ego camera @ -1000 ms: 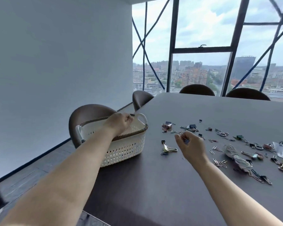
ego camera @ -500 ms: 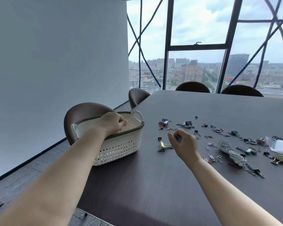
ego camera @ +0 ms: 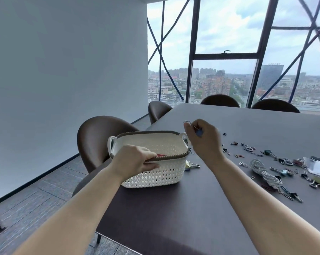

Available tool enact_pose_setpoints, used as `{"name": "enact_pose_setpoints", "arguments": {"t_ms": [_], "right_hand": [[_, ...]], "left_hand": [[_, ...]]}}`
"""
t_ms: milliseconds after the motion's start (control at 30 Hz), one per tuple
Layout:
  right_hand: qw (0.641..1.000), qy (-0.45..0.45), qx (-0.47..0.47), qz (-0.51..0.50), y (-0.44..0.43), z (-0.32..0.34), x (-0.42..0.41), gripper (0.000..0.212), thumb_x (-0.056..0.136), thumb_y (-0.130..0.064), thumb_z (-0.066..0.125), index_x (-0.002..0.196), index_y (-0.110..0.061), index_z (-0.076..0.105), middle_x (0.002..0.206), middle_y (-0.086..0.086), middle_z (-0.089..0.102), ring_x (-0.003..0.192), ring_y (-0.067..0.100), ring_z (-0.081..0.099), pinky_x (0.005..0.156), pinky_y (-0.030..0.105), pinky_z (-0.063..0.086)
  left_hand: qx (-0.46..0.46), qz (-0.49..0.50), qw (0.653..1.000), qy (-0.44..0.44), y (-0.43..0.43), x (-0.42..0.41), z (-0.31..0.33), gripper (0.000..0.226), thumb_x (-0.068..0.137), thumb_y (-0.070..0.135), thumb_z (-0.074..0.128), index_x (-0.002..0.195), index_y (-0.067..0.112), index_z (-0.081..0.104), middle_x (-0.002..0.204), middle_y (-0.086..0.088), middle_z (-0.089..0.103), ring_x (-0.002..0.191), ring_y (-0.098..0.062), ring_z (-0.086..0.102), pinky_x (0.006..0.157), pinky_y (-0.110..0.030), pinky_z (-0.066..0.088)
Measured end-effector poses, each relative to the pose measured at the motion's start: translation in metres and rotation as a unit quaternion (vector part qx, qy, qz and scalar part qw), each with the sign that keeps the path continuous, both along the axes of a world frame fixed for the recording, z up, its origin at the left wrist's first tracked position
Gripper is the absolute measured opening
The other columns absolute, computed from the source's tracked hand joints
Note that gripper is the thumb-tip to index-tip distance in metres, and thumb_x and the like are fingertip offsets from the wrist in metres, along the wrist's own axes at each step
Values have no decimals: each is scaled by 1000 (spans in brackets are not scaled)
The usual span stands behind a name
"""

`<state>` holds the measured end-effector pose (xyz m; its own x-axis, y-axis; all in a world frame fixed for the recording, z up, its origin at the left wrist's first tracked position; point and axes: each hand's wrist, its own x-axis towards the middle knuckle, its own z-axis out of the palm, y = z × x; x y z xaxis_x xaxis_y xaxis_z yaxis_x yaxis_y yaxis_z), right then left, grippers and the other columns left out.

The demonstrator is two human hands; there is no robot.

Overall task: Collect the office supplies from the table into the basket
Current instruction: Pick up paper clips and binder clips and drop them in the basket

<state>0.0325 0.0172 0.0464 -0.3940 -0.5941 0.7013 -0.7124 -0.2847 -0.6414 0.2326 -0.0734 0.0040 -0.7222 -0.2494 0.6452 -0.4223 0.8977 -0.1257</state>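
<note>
A white woven basket (ego camera: 155, 173) with a brown rim stands on the dark table (ego camera: 183, 208) near its left edge. My left hand (ego camera: 135, 161) grips the basket's near rim. My right hand (ego camera: 204, 142) is raised just right of the basket's right handle, shut on a small blue binder clip (ego camera: 199, 133) with wire paper clips sticking out above the fingers. Something red shows inside the basket (ego camera: 160, 154). Several binder clips and paper clips (ego camera: 247, 149) lie scattered on the table to the right, along with a coil of white cord (ego camera: 264, 171).
A gold binder clip (ego camera: 191, 165) lies beside the basket's right wall. A clear plastic packet (ego camera: 319, 167) lies at the far right. Brown chairs (ego camera: 98, 138) stand along the table's left and far sides. Large windows fill the back wall.
My right hand has lifted off the table with the clips and moved left, up to the basket's right end. My left hand has shifted to the basket's near rim. The view has turned left.
</note>
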Motion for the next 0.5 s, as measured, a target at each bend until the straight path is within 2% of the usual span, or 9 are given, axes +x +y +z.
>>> {"name": "enact_pose_setpoints", "arguments": {"t_ms": [67,133,200,300,400,500], "right_hand": [[1000,12,-12,27,-7,13,13,39,86,-33,59,52,-24,43,47,-3,40,45,10,34,45,18,26],[999,36,6,37,-18,19,22,37,88,-35,57,57,-18,46,50,-2,40,47,11,34,48,25,27],[996,61,53,40,-29,18,26,37,90,-37,53,59,-18,44,50,-5,40,48,12,36,51,29,28],[985,72,143,66,-38,10,25,30,92,-38,49,66,-24,45,57,-7,48,52,10,44,52,28,32],[966,105,221,85,-42,4,25,23,92,-35,49,72,-25,54,77,-1,61,63,13,51,57,27,34],[959,130,236,83,-41,0,27,21,89,-33,55,87,-17,68,96,1,56,81,13,49,70,25,35]], "left_hand": [[-38,-30,999,16,7,-9,-2,46,74,63,48,80,25,74,70,12,72,61,-10,69,52,-22,53],[-68,-14,997,42,11,-9,-3,46,70,66,50,73,26,73,65,13,70,57,-9,67,55,-19,51],[-83,36,994,67,11,-1,-6,52,68,72,47,63,25,69,58,12,65,53,-9,64,55,-17,47],[-69,69,992,84,10,11,-18,63,78,73,39,52,18,56,48,7,53,46,-14,56,48,-20,42],[-61,71,991,94,12,13,-21,55,74,65,49,50,16,46,46,4,47,44,-16,52,47,-20,38],[-51,77,991,98,14,11,-18,55,72,64,50,47,16,42,44,3,44,42,-15,50,48,-17,31]]}}
